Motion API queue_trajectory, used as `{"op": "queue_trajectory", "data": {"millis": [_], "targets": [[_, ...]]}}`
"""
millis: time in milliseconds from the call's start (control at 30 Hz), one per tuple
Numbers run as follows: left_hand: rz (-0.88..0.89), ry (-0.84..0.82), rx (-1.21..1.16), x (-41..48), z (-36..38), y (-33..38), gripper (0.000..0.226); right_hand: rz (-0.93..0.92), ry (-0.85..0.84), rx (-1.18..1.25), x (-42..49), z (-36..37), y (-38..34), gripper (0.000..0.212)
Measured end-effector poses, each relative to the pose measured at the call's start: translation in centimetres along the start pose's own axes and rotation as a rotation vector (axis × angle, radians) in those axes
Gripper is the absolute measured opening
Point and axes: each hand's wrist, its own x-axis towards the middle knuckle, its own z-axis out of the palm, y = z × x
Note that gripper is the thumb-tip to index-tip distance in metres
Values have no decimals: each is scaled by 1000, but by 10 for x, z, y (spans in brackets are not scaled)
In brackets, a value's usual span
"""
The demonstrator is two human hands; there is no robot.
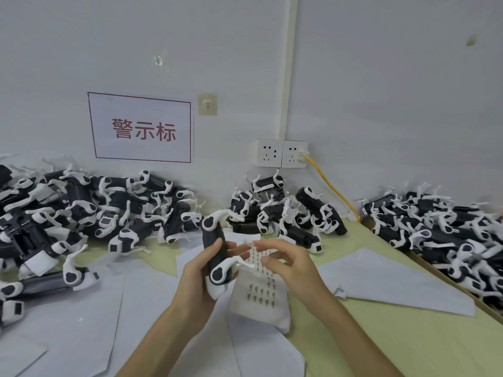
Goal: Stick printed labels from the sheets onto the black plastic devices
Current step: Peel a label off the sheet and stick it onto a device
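Green table [381, 344] against white wall [381, 91], red-lettered sign [141, 127], twin sockets [280, 153] with yellow cable [332, 186], device piles [81, 210] left, centre and right, grey sheets [394, 284] scattered, left hand [200, 276] grips black device [215, 244] above label sheet [261, 292], right hand [291, 265] beside it, fingers curled, pinch unclear

Along the back edge of the desk [381, 344], a left heap of devices [81, 213] fills the left corner. A middle heap [285, 213] sits mid-edge (right under the wall sockets [281, 153]), and a right heap [435, 229] runs down the right edge. Toward the front edge, the label sheet [261, 292] rests on loose papers [68, 322]. The left hand [198, 278] holds one device [215, 246] at the sheet's left, and the right hand [288, 265] is over the sheet.
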Motion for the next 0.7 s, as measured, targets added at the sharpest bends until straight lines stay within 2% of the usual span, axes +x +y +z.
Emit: {"op": "queue_trajectory", "data": {"millis": [133,267,333,400,467,567,633,700], "targets": [[27,85,31,2,-4,1,30,-1,2,-16,0,1,2,43],[21,82,55,4,-7,-1,22,-10,63,-128,-1,3,4,26],[48,90,166,5,-9,-1,21,-45,111,-135,-1,3,4,16],[92,99,311,5,-7,-2,32,-101,144,-158,-2,3,2,11],[120,73,416,5,-6,-4,44,-135,162,-185,-3,3,1,12],[134,49,512,6,-8,-8,48,-154,184,-242,-3,4,1,19],[141,49,547,7,-9,-9,42,-150,185,-255,-3,3,2,19],[150,36,585,6,-9,-9,27,-142,175,-263,-2,2,2,19]]}}
